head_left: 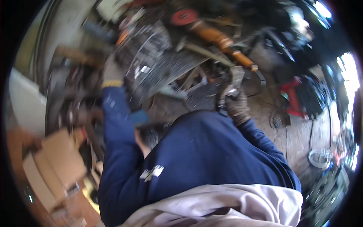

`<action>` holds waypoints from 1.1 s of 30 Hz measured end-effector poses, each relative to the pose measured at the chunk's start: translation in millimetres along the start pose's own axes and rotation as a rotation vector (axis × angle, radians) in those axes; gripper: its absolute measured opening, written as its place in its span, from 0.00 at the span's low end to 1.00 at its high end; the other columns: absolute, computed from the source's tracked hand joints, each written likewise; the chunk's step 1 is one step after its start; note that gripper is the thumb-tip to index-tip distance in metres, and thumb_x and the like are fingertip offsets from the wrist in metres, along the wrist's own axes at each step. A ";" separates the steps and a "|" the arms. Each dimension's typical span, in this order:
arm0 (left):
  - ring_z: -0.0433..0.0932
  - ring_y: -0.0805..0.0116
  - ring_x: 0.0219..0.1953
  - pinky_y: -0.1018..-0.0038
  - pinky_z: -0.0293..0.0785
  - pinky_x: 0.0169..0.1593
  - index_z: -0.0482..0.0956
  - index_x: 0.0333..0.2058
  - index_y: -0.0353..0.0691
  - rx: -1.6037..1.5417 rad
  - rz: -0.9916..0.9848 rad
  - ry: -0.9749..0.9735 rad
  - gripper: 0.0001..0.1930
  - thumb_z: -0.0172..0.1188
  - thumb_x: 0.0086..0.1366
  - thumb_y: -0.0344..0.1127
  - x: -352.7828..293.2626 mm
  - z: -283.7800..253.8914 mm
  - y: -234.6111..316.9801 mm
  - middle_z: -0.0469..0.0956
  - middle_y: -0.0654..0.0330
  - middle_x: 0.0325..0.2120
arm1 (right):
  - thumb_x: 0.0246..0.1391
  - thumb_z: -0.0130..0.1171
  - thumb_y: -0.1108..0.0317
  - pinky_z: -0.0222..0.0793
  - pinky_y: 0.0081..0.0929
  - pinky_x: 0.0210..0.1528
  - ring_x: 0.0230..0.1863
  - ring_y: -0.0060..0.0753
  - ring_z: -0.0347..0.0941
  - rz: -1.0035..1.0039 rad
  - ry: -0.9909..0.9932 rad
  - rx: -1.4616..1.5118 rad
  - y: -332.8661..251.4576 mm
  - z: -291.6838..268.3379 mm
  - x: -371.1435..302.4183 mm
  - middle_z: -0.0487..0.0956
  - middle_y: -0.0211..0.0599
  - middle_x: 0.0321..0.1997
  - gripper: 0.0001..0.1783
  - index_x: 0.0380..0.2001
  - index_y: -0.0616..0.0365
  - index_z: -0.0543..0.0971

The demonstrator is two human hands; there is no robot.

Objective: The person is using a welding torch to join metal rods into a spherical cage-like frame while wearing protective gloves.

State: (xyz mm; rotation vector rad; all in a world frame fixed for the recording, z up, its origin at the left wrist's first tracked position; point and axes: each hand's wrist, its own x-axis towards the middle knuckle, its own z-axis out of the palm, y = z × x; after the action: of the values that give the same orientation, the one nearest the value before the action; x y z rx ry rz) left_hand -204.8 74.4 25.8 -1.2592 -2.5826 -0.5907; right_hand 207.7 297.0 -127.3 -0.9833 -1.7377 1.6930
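Note:
The picture is smeared by motion. My left hand (113, 72), in a grey-brown glove with a yellow cuff, reaches forward at the side of a dark, bulky metal part (145, 47). Its fingers are too blurred and hidden to read. My right hand (238, 106), in a brownish glove, is closed round a curved, shiny metal piece (227, 92) whose kind I cannot make out. Beyond it lies an orange angle grinder (213, 36) with a red disc (184, 17). Between the hands, a hammer (204, 51) rests near a grey metal plate (170, 72).
A red and black machine (297, 96) stands at the right with cables (312, 130) running down. A round, pale coil (319, 158) lies lower right. Cardboard boxes (62, 159) stand at the lower left, and a pale panel (26, 102) is at the far left.

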 end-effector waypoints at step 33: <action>0.84 0.54 0.35 0.65 0.79 0.37 0.79 0.41 0.38 -0.306 -0.289 0.130 0.10 0.64 0.62 0.34 -143.0 23.1 126.3 0.84 0.52 0.33 | 0.52 0.68 0.70 0.72 0.27 0.52 0.50 0.27 0.76 0.039 -0.202 0.033 22.1 14.1 4.1 0.79 0.35 0.48 0.26 0.53 0.60 0.70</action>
State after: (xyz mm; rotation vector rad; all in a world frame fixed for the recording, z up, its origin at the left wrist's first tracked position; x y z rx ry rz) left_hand -17.6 53.7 -12.4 -0.8880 -2.6520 -1.1201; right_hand 197.3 290.6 -150.8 -0.8617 -1.8202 1.8960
